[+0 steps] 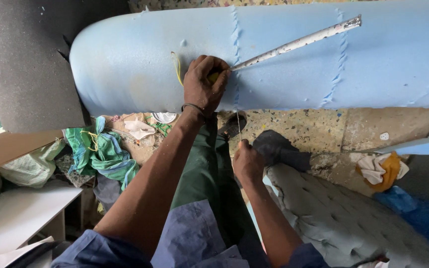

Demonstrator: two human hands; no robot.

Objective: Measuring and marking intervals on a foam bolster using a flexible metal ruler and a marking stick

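A long light-blue foam cushion (284, 59) lies across the top of the view, with stitched seams running down it. My left hand (203, 83) rests on its front face, fingers closed round the yellow handle of a long, paint-flecked metal rod (299, 43) that slants up to the right over the foam. A yellow thread (176, 67) hangs from the foam beside that hand. Lower down, my right hand (247, 161) is closed on a thin thread (238, 124) that runs taut up to the foam's lower edge.
A dark grey foam slab (26, 64) stands at upper left. Green and white cloth scraps (100, 154) litter the speckled floor (314, 129). A grey tufted cushion (348, 218) lies at lower right, an orange and white rag (381, 171) beyond it. A white board (16, 213) sits lower left.
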